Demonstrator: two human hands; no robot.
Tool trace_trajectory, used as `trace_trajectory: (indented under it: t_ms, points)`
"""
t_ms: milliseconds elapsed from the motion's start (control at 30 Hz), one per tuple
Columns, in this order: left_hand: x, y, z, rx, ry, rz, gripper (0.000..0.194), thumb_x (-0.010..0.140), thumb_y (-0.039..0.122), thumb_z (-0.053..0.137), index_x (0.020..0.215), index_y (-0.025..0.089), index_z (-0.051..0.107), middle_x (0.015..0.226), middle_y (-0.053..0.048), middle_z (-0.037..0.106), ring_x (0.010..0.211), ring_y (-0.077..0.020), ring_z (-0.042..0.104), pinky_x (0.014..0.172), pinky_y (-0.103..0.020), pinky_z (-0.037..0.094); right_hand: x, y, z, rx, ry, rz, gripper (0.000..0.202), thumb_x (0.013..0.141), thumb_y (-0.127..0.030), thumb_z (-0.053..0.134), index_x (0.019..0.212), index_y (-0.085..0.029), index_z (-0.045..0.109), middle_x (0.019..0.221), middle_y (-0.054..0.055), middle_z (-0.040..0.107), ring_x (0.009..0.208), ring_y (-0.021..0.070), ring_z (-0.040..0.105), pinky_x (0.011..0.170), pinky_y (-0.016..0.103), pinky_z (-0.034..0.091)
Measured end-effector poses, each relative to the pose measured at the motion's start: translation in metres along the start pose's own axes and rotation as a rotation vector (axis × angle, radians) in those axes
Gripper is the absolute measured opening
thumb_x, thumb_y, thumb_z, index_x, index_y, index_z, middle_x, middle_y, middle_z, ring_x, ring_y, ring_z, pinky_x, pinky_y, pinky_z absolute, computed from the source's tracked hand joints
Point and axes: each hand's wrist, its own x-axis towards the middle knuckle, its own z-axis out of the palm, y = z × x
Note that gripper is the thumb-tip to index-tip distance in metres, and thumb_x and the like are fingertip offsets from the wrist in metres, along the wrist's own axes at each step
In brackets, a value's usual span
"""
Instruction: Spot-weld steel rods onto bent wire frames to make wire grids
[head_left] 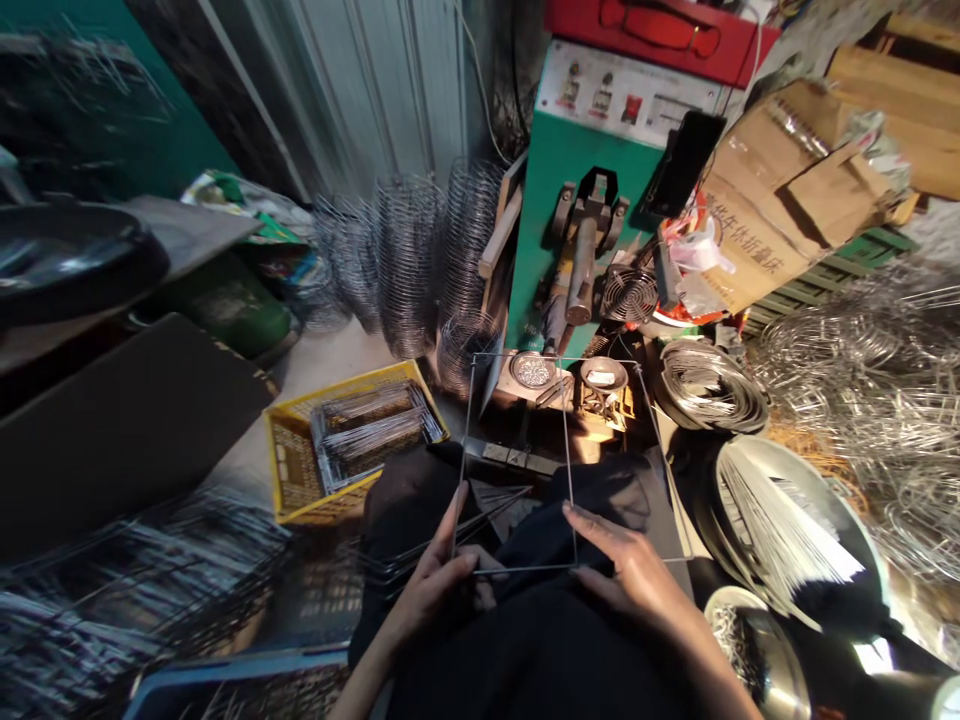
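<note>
A thin rectangular wire frame [525, 569] with a crossbar down its middle is held over my lap, its far edge beside the welding machine [517, 230]. My left hand [439, 572] is closed around the frame's near left corner. At the middle wire, my right hand [626, 565] pinches the frame between thumb and fingers, close to the near edge. Just past the far edge sit a round dish of small metal bits [533, 371] and a second dish [603, 374]. Above them juts the machine's thick metal electrode arm [581, 275]. More bent wires [480, 520] lie across my left thigh.
A yellow crate [281, 465] of wire frames stands left, near stacked wire coils [409, 265]. To the right are a basin of straight wires [787, 530], a metal bowl [780, 655], looped strips [712, 385] and heaped wire pieces [885, 400]. A cardboard box [772, 200] sits behind.
</note>
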Motion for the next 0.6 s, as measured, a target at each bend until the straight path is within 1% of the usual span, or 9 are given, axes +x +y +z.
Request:
trace_trajectory:
  t_ms: [167,300,400,500,600]
  points:
    - [0.0024,0.0042,0.0034,0.011,0.039,0.006,0.099,0.090,0.031,0.065,0.157,0.032,-0.008,0.084,-0.009,0.076,0.057,-0.0188,0.068,0.055,-0.025,0.050,0.0037,0.0024,-0.0011,0.031,0.017,-0.008,0.071,0.084,-0.018,0.065,0.151,-0.028,0.043,0.151,0.005,0.046,0.137,0.0257,0.047,0.115,0.043,0.041]
    - [0.0022,0.0065,0.0033,0.034,0.058,-0.012,0.100,0.091,0.028,0.062,0.157,0.029,-0.013,0.082,-0.008,0.074,0.058,-0.0186,0.067,0.057,-0.027,0.050,0.0041,0.0022,-0.0023,0.029,-0.017,-0.004,0.069,0.088,-0.023,0.064,0.152,-0.028,0.041,0.152,0.004,0.045,0.139,0.0251,0.045,0.116,0.043,0.039]
    - [0.0001,0.0066,0.0037,0.031,0.075,-0.032,0.098,0.092,0.027,0.061,0.157,0.031,-0.013,0.080,-0.007,0.073,0.059,-0.0186,0.066,0.059,-0.028,0.050,0.0025,0.0003,-0.0045,0.022,-0.042,0.013,0.071,0.089,-0.022,0.063,0.154,-0.030,0.037,0.154,0.003,0.042,0.139,0.0240,0.044,0.116,0.042,0.039]
    - [-0.0017,0.0075,0.0065,0.020,0.095,-0.046,0.098,0.092,0.027,0.061,0.157,0.031,-0.013,0.084,-0.007,0.074,0.060,-0.0177,0.065,0.060,-0.029,0.049,0.0016,-0.0014,-0.0066,0.036,-0.029,0.019,0.072,0.089,-0.022,0.063,0.154,-0.032,0.035,0.155,0.002,0.041,0.139,0.0240,0.045,0.116,0.042,0.040]
    - [-0.0006,0.0075,0.0093,0.034,0.093,-0.034,0.099,0.092,0.027,0.061,0.157,0.028,-0.014,0.085,-0.008,0.075,0.061,-0.0181,0.066,0.062,-0.029,0.050,0.0021,0.0004,-0.0043,0.055,0.008,0.017,0.071,0.088,-0.021,0.064,0.153,-0.034,0.037,0.153,0.001,0.044,0.137,0.0241,0.047,0.115,0.042,0.041]
